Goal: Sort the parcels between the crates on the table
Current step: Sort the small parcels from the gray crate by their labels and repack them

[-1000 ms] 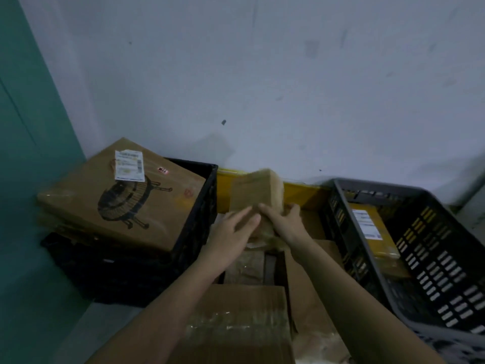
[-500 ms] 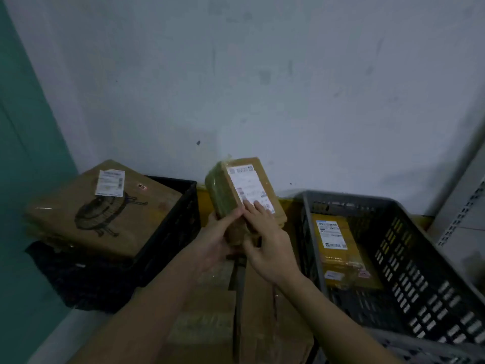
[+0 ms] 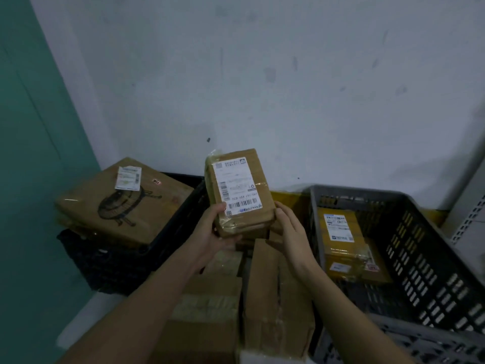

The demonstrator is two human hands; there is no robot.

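Observation:
A small taped cardboard parcel (image 3: 244,214) with a white shipping label facing me is held up in the middle, above the centre pile. My left hand (image 3: 210,232) grips its lower left corner, thumb on the label side. My right hand (image 3: 288,232) holds its lower right edge. On the left, a black crate (image 3: 181,214) carries a large flat box (image 3: 115,203) with a drawing and a label. On the right, a grey crate (image 3: 409,245) holds yellow-brown parcels (image 3: 343,243).
More cardboard boxes (image 3: 273,298) are stacked between the crates, below my forearms. A yellow crate rim (image 3: 286,198) shows behind them. A white wall stands close behind, a teal panel (image 3: 34,153) on the left, and a pale shelf edge (image 3: 469,219) at far right.
The parcel has been lifted out of the centre pile and turned so its label faces me. My right hand moved from the label face to the parcel's lower right edge.

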